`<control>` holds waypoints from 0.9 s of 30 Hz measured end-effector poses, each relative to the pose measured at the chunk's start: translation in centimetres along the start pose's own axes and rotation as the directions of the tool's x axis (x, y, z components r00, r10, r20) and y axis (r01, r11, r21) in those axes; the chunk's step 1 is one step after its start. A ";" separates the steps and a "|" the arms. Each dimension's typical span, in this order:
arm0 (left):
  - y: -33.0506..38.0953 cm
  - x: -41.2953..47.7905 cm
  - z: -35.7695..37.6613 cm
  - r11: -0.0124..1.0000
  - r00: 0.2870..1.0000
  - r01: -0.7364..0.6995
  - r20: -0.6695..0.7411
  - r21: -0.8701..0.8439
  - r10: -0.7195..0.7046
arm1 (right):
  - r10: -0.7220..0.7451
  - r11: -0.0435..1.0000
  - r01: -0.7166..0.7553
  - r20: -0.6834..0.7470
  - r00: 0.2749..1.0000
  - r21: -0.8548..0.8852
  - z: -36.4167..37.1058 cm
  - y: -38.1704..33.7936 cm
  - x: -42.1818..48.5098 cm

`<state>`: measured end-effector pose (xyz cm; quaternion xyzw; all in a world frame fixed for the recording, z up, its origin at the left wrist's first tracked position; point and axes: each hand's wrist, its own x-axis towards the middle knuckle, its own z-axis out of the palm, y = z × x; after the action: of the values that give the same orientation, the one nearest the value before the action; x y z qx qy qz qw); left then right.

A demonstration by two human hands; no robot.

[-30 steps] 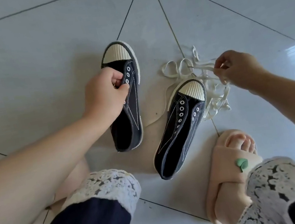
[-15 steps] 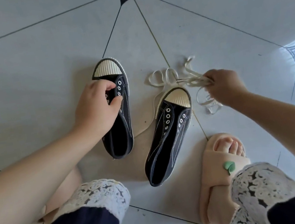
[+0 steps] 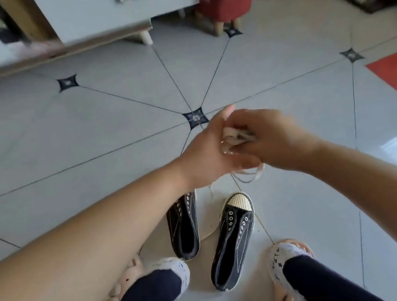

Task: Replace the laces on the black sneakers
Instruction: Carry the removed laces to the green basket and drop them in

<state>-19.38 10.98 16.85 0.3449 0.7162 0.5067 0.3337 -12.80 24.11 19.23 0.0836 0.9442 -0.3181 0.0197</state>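
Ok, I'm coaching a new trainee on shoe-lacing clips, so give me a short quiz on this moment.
1. True or false: the laces are threaded through the eyelets of the sneakers.
2. Where is the bundle of laces? A) in a drawer B) held between the left hand and right hand C) inside a sneaker
3. How many black sneakers lie on the floor?
Key: 1 false; 2 B; 3 two.

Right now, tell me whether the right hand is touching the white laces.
Touching. The head view shows the right hand curled round the bunched white laces, the left hand gripping the same bundle, and a loop hanging below them.
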 end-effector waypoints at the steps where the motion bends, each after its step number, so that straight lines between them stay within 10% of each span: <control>1: 1.7 -0.8 -0.2 0.997 0.999 -0.042 -0.017 -0.062 0.041 | -0.017 1.000 0.017 -0.028 0.999 0.005 -1.1 -1.5 -0.5; 7: 9.5 -7.6 -1.3 0.946 0.956 -0.221 -0.244 -0.238 0.161 | -0.117 0.986 0.140 -0.232 0.966 0.086 -5.4 -9.2 -4.6; 13: 13.9 -12.9 -0.5 0.844 0.824 -0.287 -0.566 -0.454 -0.024 | -0.037 0.931 0.195 -0.452 0.891 0.309 -4.2 -14.5 -8.5; 17: 14.9 -14.0 -1.1 0.634 0.836 -0.358 -0.538 -0.685 -0.109 | 0.045 0.656 0.029 -0.078 0.996 0.754 -2.7 -15.7 -9.6; 21: 13.6 -12.7 -3.2 0.579 0.744 -0.354 -0.596 -0.734 -0.301 | -0.142 0.506 -0.148 0.251 0.958 0.850 -1.0 -13.9 -8.3; 27: 9.0 -8.0 -9.9 0.789 0.606 -0.265 -0.732 -0.554 -0.310 | -0.054 0.790 -0.200 0.390 0.919 0.580 0.5 -9.1 -2.5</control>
<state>-21.86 1.65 29.07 -0.0544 0.5866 0.8041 0.0798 -11.86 16.31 24.47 0.0583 0.7640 -0.6140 0.1896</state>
